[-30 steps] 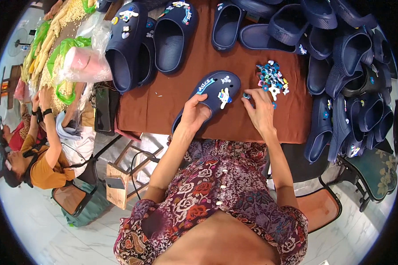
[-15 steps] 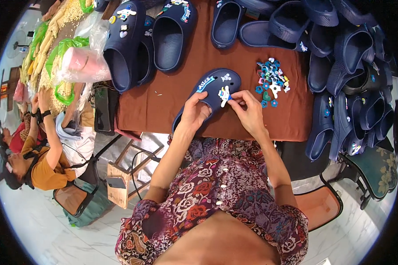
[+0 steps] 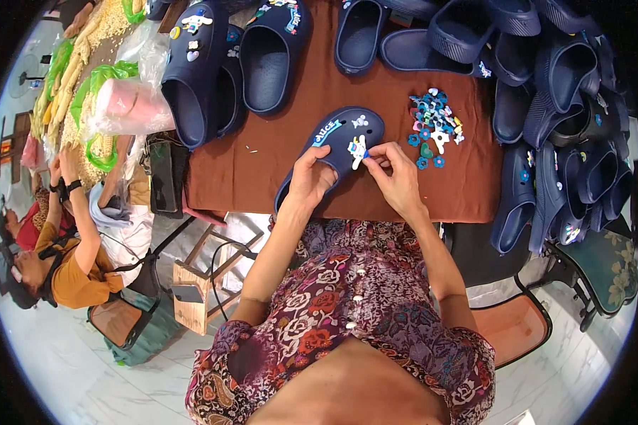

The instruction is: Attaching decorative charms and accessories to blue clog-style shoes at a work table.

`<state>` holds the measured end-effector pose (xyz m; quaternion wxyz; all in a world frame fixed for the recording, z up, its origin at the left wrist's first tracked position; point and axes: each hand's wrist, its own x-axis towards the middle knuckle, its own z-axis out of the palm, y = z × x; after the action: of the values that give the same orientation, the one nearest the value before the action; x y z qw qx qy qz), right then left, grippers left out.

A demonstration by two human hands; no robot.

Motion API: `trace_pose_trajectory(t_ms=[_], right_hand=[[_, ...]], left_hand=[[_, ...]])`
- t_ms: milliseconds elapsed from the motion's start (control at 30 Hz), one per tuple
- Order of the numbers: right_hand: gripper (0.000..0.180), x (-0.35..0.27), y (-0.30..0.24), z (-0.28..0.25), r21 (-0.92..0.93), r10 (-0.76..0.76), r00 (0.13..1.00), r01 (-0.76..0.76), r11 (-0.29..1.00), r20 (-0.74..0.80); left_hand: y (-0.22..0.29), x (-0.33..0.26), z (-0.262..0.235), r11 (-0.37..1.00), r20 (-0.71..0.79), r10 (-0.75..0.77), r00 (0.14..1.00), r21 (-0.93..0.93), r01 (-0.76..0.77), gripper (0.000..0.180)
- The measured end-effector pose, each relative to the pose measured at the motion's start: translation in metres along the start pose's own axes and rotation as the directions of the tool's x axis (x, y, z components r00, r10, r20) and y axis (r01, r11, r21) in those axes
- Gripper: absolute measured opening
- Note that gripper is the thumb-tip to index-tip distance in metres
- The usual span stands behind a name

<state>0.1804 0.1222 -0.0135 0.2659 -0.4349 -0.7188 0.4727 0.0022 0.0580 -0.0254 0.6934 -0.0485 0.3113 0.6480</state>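
Note:
A navy clog [image 3: 339, 150] lies slantwise on the brown cloth, its toe pointing up and to the right. My left hand [image 3: 309, 181] is closed on the near side of its opening, thumb on top. On the upper sit a blue lettered charm [image 3: 326, 132], a small pale grey charm [image 3: 360, 121] and a white figure charm [image 3: 356, 150]. My right hand [image 3: 395, 174] pinches the edge of the white figure charm with thumb and forefinger. Whether its stem is in a hole is hidden. Right of the clog lies a pile of loose charms [image 3: 436, 117], mostly blue and white.
Decorated navy clogs [image 3: 266, 67] stand at the far left of the brown-covered table [image 3: 227, 180]. Many more clogs [image 3: 517, 120] are heaped along the right side. Beyond the left edge are a wooden stool [image 3: 189, 294], maize cobs and kernels [image 3: 85, 64], and another person [image 3: 85, 262].
The view has shifted slightly. My right fingers stay at the white figure charm, a little more bent, and my left hand keeps its hold on the clog.

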Motion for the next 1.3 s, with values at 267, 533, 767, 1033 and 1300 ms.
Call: trace_pose_trajectory(t_ms=[267, 533, 767, 1033, 1300], right_hand=[[0.017, -0.001, 0.002, 0.003, 0.008, -0.004, 1.000, 0.004, 1.000, -0.017], [0.016, 0.000, 0.000, -0.001, 0.016, -0.022, 1.000, 0.022, 1.000, -0.003], [0.014, 0.008, 0.022, -0.039, -0.091, -0.027, 0.975, 0.007, 0.996, -0.221], [0.021, 0.012, 0.024, -0.035, -0.368, -0.020, 0.993, -0.023, 0.930, -0.112], [0.017, 0.018, 0.039, -0.030, -0.486, -0.080, 0.993, 0.027, 0.873, -0.088]], left_hand=[[0.000, 0.000, 0.000, 1.000, -0.036, 0.019, 0.999, 0.025, -0.018, 0.046], [0.000, 0.003, -0.001, 0.999, 0.013, 0.026, 1.000, 0.023, -0.027, 0.048], [0.002, 0.000, 0.008, 0.999, 0.038, 0.010, 0.999, -0.033, -0.009, 0.057], [0.004, 0.002, 0.007, 0.995, 0.086, -0.018, 0.996, -0.100, 0.027, 0.062], [0.002, -0.002, 0.009, 0.993, 0.017, -0.010, 1.000, -0.122, 0.012, 0.059]])
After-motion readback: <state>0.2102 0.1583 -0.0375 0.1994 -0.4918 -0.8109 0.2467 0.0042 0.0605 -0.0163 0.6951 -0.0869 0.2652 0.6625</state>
